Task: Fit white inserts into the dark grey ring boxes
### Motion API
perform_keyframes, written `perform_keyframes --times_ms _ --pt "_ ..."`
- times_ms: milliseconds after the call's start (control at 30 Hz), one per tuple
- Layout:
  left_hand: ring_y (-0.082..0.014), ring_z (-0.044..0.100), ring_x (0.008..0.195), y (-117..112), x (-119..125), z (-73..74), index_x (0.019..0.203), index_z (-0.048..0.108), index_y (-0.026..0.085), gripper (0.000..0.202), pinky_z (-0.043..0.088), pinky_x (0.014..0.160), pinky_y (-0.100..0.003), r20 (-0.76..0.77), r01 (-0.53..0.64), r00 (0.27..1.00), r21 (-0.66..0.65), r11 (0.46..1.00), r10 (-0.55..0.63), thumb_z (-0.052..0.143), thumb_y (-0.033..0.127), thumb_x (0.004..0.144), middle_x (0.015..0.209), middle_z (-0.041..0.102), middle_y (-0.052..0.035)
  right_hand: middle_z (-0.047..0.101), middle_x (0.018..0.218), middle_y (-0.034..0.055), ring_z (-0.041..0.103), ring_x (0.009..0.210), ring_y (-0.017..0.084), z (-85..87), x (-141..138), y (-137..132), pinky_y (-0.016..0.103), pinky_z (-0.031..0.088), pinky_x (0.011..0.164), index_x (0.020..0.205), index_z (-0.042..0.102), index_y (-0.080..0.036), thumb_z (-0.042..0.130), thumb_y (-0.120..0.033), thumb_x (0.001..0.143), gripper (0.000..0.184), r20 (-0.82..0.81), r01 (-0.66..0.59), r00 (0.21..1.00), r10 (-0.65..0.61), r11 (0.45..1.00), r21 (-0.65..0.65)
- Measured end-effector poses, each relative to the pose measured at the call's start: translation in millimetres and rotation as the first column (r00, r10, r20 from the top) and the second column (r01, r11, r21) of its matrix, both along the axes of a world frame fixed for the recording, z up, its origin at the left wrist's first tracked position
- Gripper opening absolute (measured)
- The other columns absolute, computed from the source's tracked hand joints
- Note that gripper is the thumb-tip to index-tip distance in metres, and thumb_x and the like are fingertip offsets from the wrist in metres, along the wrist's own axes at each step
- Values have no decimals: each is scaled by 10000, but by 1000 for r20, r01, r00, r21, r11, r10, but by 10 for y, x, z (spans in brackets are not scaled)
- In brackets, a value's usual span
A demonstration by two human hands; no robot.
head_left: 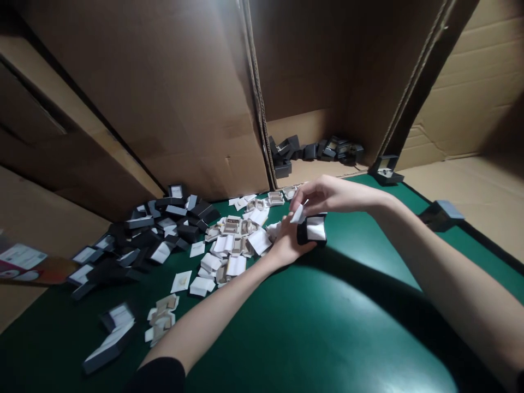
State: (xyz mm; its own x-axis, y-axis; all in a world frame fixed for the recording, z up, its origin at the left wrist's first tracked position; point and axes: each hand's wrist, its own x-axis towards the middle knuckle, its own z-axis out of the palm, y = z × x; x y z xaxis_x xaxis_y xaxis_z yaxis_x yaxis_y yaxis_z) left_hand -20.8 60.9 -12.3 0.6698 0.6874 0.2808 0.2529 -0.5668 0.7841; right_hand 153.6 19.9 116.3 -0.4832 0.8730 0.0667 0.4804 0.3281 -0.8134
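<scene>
My left hand is closed around a small black jewellery box, its fingers partly hidden behind it. The box stands open, with white lining facing up. Just above it, my right hand pinches a small white insert between thumb and fingers. Beside my left hand spreads a heap of white and beige folded inserts, some with brown undersides showing. A loose white square card lies at the left of the heap.
Black boxes form a pile on the left. More boxes sit inside a cardboard compartment at the back. An open box and another box stand along the right edge. Cardboard walls border the green table.
</scene>
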Motion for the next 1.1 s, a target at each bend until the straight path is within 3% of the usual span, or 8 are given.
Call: perform_keyframes --times_ms 67,167,300,467,700,800,900,1100 --pt "-345 466 1135 14 2 6 1187 500 199 645 405 970 -516 -18 32 999 44 999 -31 778 333 620 1142 518 -110 714 940 42 652 897 189 -14 35 24 274 499 782 946 695 -166 598 -293 786 227 58 28 998 -31 999 45" --pt "-324 510 1120 46 15 -12 1253 429 201 732 429 953 -509 42 -28 999 22 999 27 786 359 633 1193 513 -126 715 901 44 647 834 181 -38 97 47 262 487 717 956 696 -167 567 -279 806 227 165 73 982 -94 989 132" --pt "-236 600 1019 84 49 -34 1293 340 215 734 476 927 -436 289 11 955 -272 962 71 754 343 701 1221 501 -127 709 925 64 643 801 175 -87 180 76 248 478 658 1128 620 -149 571 -230 785 356 227 179 951 -209 973 148" --pt "-157 608 926 96 70 -19 1262 381 233 716 493 902 -363 415 53 894 -477 877 171 777 370 681 1234 481 -100 717 886 68 635 766 184 -159 206 146 258 444 651 965 696 -153 533 -178 783 245 406 219 854 -325 933 285" --pt "-138 600 908 76 68 28 1228 407 216 685 480 895 -333 421 34 883 -495 868 205 770 410 680 1183 530 -87 706 983 79 633 852 192 -302 145 229 240 432 684 1053 681 -159 511 -91 744 360 381 230 844 -378 896 379" --pt "-144 607 912 67 70 46 1232 396 217 690 486 879 -331 429 39 880 -495 868 205 769 406 683 1166 552 -89 711 885 72 628 759 181 -338 127 245 242 417 631 987 683 -151 557 -125 727 290 387 258 830 -403 891 374" --pt "-148 613 903 63 70 57 1230 401 218 686 490 870 -334 418 30 884 -498 867 210 774 388 681 1153 564 -87 704 809 60 617 723 174 -328 90 240 253 414 648 870 709 -161 552 -143 748 200 420 202 840 -343 917 344" --pt "-146 611 915 69 70 51 1213 409 202 658 486 882 -334 443 41 869 -509 860 221 770 370 689 1156 567 -93 615 909 89 570 764 162 -343 -7 235 247 414 687 897 705 -154 507 -76 755 256 411 182 837 -360 893 412"
